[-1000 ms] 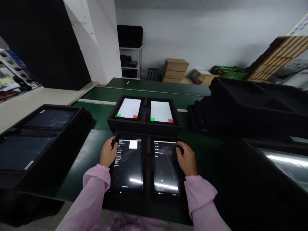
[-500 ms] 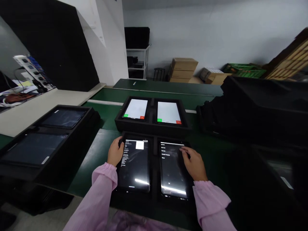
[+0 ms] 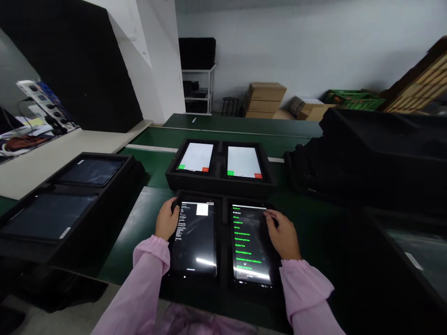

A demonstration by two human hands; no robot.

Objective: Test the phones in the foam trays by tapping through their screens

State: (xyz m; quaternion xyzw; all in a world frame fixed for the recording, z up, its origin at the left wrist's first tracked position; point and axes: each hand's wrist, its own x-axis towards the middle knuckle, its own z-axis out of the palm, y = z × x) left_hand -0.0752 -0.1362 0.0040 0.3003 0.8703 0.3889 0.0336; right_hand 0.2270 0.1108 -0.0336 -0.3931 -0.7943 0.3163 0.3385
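Two tablets lie side by side in a black foam tray (image 3: 223, 260) in front of me. The left tablet (image 3: 195, 242) shows white text and a white square on black. Rows of mostly green text fill the right tablet (image 3: 249, 246). My left hand (image 3: 167, 218) is closed around the tray's left edge, thumb on top beside the left tablet. My right hand (image 3: 283, 232) is at the right tablet's upper right edge, its fingers bent and close together; whether they grip anything is hidden.
Behind, another foam tray (image 3: 220, 184) holds two tablets with white screens. A tray (image 3: 70, 228) on the left holds two dark-screened tablets. Black foam trays (image 3: 377, 153) are stacked at right, near another tablet (image 3: 426, 260). Cardboard boxes (image 3: 266, 95) stand at the back.
The right tablet's screen has switched from a short white menu to a longer, mostly green list. My right hand has drawn slightly right, off the screen. My left hand stays in place.
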